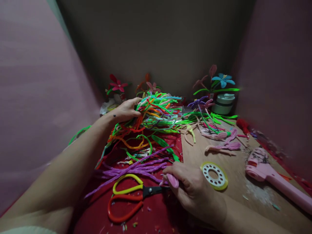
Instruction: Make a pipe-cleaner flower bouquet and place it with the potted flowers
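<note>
My left hand (128,110) is wrapped round the near end of a thick bundle of multicoloured pipe cleaners (158,107); its fingertips are partly hidden among them. Closer to me, my right hand (190,185) pinches a small pink pipe-cleaner petal (172,180). Scissors (151,191) with one yellow and one red handle lie on the red cloth (151,214), their blade tips hidden behind my right hand. Loose purple pipe cleaners (136,170) spread just beyond the scissors. A dark green leaf-shaped piece (165,144) rests between my hands.
Right of my right hand are a roll of tape (214,175) and a pink glue gun (260,165) on a wooden board (234,191). Pink petal pieces (226,146) lie behind the tape. Finished pipe-cleaner flowers (223,79) and a pale lidded container (223,104) stand at the back.
</note>
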`<state>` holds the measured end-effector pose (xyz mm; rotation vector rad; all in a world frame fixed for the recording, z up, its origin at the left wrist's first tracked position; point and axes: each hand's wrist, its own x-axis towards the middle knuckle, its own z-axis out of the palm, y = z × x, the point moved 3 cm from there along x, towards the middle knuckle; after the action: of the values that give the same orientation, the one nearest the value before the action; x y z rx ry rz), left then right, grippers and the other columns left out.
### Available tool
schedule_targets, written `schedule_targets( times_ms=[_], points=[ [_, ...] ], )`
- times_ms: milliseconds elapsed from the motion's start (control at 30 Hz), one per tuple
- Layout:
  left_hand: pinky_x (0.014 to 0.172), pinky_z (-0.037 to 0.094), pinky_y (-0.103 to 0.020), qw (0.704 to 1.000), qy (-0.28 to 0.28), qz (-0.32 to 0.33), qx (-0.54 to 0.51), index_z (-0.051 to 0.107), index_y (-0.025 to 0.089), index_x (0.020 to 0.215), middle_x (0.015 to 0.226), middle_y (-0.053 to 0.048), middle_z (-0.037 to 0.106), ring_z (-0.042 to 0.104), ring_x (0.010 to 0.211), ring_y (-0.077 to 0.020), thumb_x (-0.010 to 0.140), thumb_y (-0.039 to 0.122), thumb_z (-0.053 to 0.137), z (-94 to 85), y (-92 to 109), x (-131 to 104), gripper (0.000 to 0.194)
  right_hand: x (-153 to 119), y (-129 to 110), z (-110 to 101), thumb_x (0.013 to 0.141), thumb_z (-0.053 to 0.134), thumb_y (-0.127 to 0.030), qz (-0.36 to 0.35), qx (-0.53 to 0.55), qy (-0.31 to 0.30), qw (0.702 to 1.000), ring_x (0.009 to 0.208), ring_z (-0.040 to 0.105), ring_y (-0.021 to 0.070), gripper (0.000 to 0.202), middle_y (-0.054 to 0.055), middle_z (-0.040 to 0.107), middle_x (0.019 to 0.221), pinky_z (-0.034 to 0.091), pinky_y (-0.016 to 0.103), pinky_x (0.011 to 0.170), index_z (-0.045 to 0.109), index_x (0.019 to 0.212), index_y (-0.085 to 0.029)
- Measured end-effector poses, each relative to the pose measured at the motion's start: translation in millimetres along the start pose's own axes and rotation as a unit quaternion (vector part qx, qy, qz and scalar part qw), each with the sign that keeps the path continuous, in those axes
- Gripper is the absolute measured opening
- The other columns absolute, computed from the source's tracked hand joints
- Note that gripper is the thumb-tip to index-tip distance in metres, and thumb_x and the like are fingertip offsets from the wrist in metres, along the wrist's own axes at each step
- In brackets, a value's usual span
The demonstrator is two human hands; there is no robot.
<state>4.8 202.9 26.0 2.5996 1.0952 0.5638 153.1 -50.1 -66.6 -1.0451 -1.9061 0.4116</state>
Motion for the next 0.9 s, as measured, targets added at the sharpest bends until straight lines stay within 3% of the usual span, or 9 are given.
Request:
schedule_targets(
  times_ms=[267,400,600,667,800,900],
  points=[
    [0.081,0.043,-0.028,0.999,-0.014,-0.003,0.033,0.050,0.018,0.123,0.103,-0.002,0.062,0.056,0.094,-0.0209,0.060,0.027,0.059,1.2,7.0,-1.1,0.064,0.0,1.5,0.3,0.086,0.042,-0.011,0.011,0.007,-0.005,1.000,0.065,0.052,0.0125,0.020,0.004,0.059,0.072,0.039,0.024,0.059,0.060,0.091,-0.016],
    [0.080,0.042,-0.028,0.995,-0.029,-0.007,0.091,0.047,0.019,0.125,0.103,-0.002,0.062,0.057,0.092,-0.0206,0.066,0.035,0.058,12.7,13.6,-4.0,0.062,0.9,2.0,0.6,0.085,0.042,-0.011,0.006,0.005,0.002,1.000,0.064,0.053,0.0126,0.020,0.004,0.060,0.072,0.039,0.024,0.058,0.060,0.091,-0.015],
    [0.095,0.037,-0.035,0.967,-0.140,0.063,0.203,0.032,0.017,0.138,0.129,-0.013,0.046,0.047,0.116,-0.0267,0.069,0.033,0.059,39.6,24.3,-15.2,0.075,0.5,2.8,-2.0,0.087,0.043,-0.011,0.021,0.023,0.043,0.999,0.068,0.056,0.0124,0.019,0.004,0.062,0.075,0.041,0.023,0.061,0.061,0.093,-0.016],
    [0.098,0.036,-0.036,0.968,-0.128,0.093,0.197,0.031,0.017,0.138,0.132,-0.014,0.042,0.043,0.119,-0.0263,0.073,0.036,0.058,34.2,35.1,-21.7,0.074,0.3,2.9,-3.5,0.087,0.044,-0.013,0.025,0.027,0.060,0.998,0.068,0.056,0.0123,0.018,0.004,0.063,0.075,0.042,0.023,0.062,0.061,0.092,-0.017],
    [0.099,0.035,-0.035,0.977,-0.034,0.145,0.151,0.044,0.017,0.128,0.128,-0.012,0.045,0.042,0.119,-0.0227,0.081,0.046,0.051,9.6,62.7,-45.0,0.055,1.2,2.3,-6.2,0.087,0.046,-0.014,0.036,0.034,0.084,0.995,0.066,0.056,0.0120,0.016,0.003,0.062,0.073,0.042,0.023,0.060,0.061,0.088,-0.017],
    [0.091,0.040,-0.033,0.977,-0.033,0.139,0.161,0.052,0.018,0.119,0.115,-0.010,0.055,0.050,0.108,-0.0219,0.082,0.044,0.052,4.5,75.1,-73.9,0.045,1.9,1.4,-7.6,0.086,0.047,-0.014,0.038,0.032,0.095,0.994,0.065,0.056,0.0121,0.015,0.003,0.062,0.072,0.042,0.022,0.059,0.062,0.087,-0.017]
  ],
)
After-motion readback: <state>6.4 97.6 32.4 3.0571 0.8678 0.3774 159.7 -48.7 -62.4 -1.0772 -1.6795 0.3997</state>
